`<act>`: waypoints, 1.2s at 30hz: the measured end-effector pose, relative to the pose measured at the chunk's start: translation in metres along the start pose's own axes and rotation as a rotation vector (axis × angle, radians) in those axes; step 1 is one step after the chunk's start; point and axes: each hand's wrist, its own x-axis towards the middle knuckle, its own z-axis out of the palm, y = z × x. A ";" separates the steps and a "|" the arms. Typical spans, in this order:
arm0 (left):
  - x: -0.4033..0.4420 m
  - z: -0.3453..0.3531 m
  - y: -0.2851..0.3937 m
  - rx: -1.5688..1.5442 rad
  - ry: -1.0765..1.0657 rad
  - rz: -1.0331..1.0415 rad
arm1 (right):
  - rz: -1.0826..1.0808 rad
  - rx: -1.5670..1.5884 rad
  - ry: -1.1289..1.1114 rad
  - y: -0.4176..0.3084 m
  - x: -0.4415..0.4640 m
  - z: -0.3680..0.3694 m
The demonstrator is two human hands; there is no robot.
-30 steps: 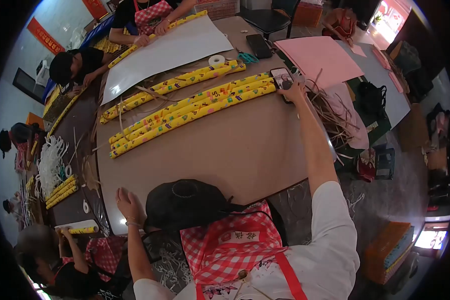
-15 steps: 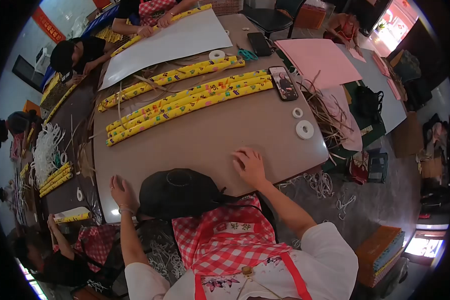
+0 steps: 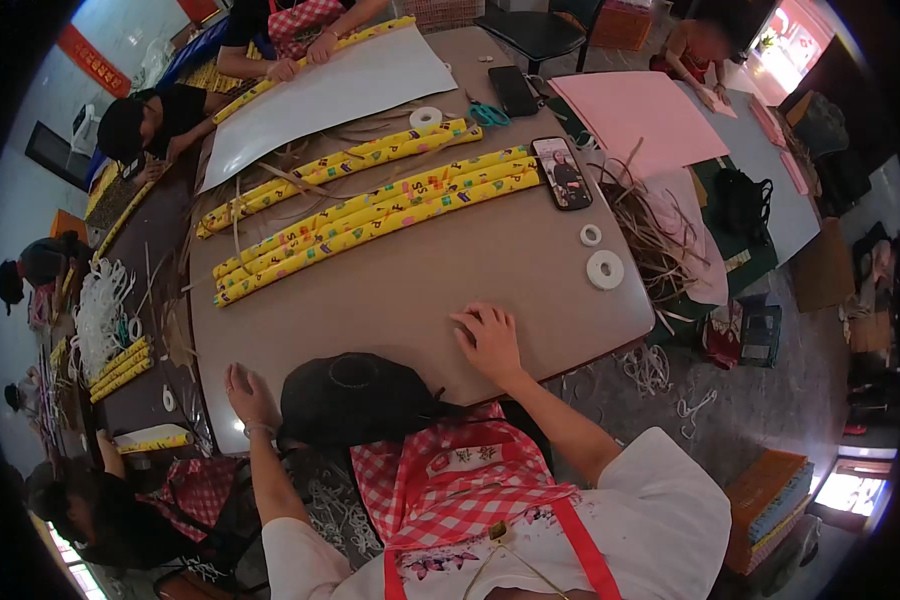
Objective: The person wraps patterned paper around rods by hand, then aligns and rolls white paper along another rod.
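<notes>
My left hand (image 3: pixel 251 397) rests on the near left part of the brown table (image 3: pixel 410 280), fingers stretched out and holding nothing. A black cap (image 3: pixel 355 398) lies between my hands in view, over the table's front edge. To its right, my right hand (image 3: pixel 489 338) lies palm down on the tabletop, its fingers apart. Beyond both hands stretch several yellow patterned rolls (image 3: pixel 380 220) in a row. A second bundle of yellow rolls (image 3: pixel 340 172) lies behind them, with brown strips across it.
A phone (image 3: pixel 562 174) and two white tape rolls (image 3: pixel 604 270) lie at the right. Scissors (image 3: pixel 489 114) and a dark phone (image 3: pixel 514 90) are farther back. A co-worker handles a yellow roll over a white sheet (image 3: pixel 340 95). Pink sheets (image 3: pixel 638 122) overlap the right edge.
The view has shifted slightly. My right hand has moved a little to the left and nearer to me; my left hand stays near the same table corner.
</notes>
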 end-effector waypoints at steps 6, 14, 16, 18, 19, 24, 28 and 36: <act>-0.002 -0.006 0.015 -0.045 -0.015 -0.030 | 0.011 0.017 -0.030 -0.004 0.001 -0.006; 0.002 0.005 -0.013 -0.014 -0.035 0.014 | 0.040 0.021 -0.038 -0.001 0.001 -0.003; -0.002 0.003 -0.004 -0.098 -0.044 -0.023 | 0.055 0.030 -0.080 -0.002 0.005 -0.006; 0.002 0.004 0.000 -0.186 -0.043 -0.057 | 0.064 0.030 -0.080 -0.004 0.007 -0.008; 0.001 0.003 -0.004 -0.105 -0.048 -0.030 | 0.072 0.031 -0.085 -0.003 0.008 -0.008; 0.001 0.008 -0.004 -0.131 -0.057 -0.020 | 0.097 0.041 -0.055 0.001 0.004 -0.001; -0.004 0.012 -0.012 -0.149 -0.029 -0.039 | 0.084 0.070 -0.049 0.002 0.005 -0.002; -0.027 -0.009 -0.036 -0.208 0.029 -0.167 | 0.057 0.098 -0.016 0.008 0.000 0.002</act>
